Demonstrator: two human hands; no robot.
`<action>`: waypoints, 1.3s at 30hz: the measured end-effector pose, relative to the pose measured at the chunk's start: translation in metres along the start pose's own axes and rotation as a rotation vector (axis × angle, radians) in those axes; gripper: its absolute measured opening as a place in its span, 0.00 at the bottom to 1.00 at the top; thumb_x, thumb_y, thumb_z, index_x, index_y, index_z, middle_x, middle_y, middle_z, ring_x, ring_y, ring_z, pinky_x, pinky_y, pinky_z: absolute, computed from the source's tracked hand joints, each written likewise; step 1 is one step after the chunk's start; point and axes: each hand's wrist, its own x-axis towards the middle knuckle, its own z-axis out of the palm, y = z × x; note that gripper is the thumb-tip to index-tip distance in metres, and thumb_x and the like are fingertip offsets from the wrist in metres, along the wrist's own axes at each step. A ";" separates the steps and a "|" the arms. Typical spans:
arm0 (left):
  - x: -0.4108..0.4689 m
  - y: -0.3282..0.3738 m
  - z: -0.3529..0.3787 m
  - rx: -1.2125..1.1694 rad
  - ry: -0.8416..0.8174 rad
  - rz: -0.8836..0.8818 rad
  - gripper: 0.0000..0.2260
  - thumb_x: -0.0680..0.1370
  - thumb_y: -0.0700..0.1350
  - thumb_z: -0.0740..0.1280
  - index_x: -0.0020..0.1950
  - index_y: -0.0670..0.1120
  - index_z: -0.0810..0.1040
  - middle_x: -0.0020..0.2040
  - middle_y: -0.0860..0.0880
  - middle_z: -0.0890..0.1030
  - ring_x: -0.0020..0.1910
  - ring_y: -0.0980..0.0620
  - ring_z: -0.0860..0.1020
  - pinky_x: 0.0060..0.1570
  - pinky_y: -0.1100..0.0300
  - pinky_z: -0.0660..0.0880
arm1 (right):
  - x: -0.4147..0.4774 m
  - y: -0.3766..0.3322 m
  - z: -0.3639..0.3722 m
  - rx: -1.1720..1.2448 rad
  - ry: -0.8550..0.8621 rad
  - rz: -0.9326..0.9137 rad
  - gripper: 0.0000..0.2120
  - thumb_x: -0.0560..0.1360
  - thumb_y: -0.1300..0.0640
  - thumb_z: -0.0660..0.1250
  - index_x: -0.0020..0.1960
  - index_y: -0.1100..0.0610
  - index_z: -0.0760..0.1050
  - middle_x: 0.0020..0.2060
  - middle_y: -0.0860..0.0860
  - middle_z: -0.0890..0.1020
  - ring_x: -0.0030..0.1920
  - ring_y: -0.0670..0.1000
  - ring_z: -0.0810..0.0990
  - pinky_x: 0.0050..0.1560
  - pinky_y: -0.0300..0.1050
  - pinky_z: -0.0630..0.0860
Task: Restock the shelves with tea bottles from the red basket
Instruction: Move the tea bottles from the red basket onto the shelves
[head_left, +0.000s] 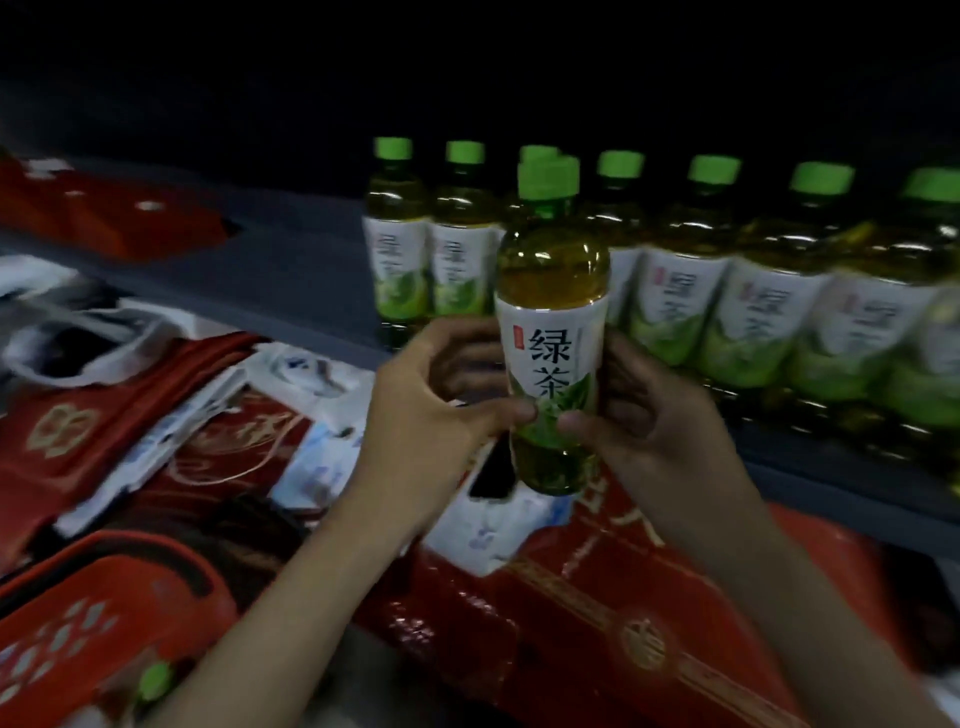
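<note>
We hold one tea bottle (551, 332) upright between both hands — left hand (436, 410) and right hand (644, 415), fingers curled round its lower label — just in front of the shelf (291, 244). A row of bottles (727, 291) already stands there, so much seems done. The red basket (104, 613) shows one green cap — more to come, we judge. Bare shelf lies left of the row; its front edge needs clearing.

Held tea bottle (551, 332) label reads "绿茶".
</note>
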 end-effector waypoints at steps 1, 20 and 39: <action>-0.001 0.000 0.014 -0.029 -0.025 0.021 0.21 0.68 0.28 0.74 0.56 0.47 0.77 0.48 0.53 0.85 0.47 0.56 0.83 0.46 0.64 0.80 | -0.006 0.002 -0.013 -0.025 0.030 -0.009 0.29 0.73 0.58 0.72 0.69 0.39 0.68 0.61 0.32 0.77 0.62 0.34 0.75 0.59 0.31 0.75; 0.005 -0.019 0.206 -0.081 -0.269 0.216 0.25 0.72 0.32 0.71 0.63 0.55 0.77 0.55 0.58 0.82 0.56 0.62 0.80 0.51 0.66 0.78 | -0.076 0.053 -0.143 -0.506 0.476 0.042 0.27 0.73 0.58 0.67 0.71 0.48 0.69 0.59 0.32 0.76 0.60 0.31 0.74 0.53 0.24 0.69; -0.013 -0.044 0.261 0.075 -0.244 0.259 0.36 0.75 0.39 0.71 0.73 0.65 0.60 0.63 0.52 0.75 0.64 0.57 0.74 0.59 0.56 0.77 | -0.093 0.072 -0.159 -0.898 0.866 0.273 0.27 0.69 0.47 0.75 0.66 0.44 0.73 0.71 0.57 0.58 0.72 0.62 0.62 0.64 0.52 0.68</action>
